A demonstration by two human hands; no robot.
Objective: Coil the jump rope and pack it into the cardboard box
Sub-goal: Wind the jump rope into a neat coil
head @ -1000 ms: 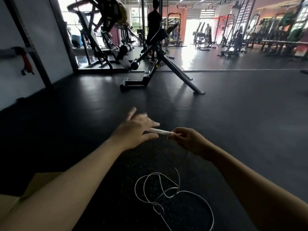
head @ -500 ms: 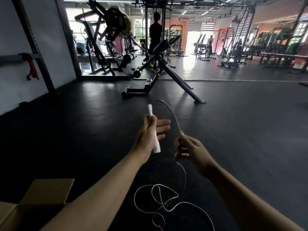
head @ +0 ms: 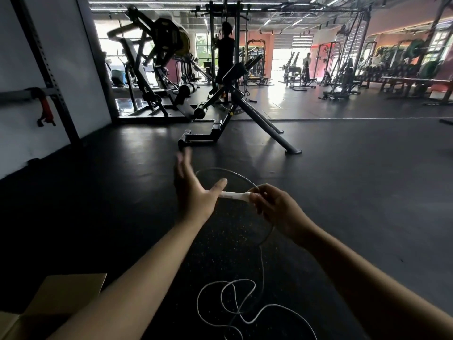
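Observation:
A white jump rope handle lies level between my hands. My left hand has its palm turned up with straight, blurred fingers, and its thumb clamps the handle's left end against the palm. My right hand pinches the rope where it meets the handle's right end. A loop of the thin white jump rope arcs from my right hand over to behind my left. The remaining rope drops to a loose tangle on the floor. The open cardboard box sits at the lower left, partly behind my left forearm.
A black rubber gym floor spreads all round. An angled exercise bench stands ahead, with weight machines behind it and a rack upright on the left wall. People stand far back.
The handle has swung from upright in my left hand to level. My right hand has come up to the handle's end, laying a rope loop over my left hand. The box shows more.

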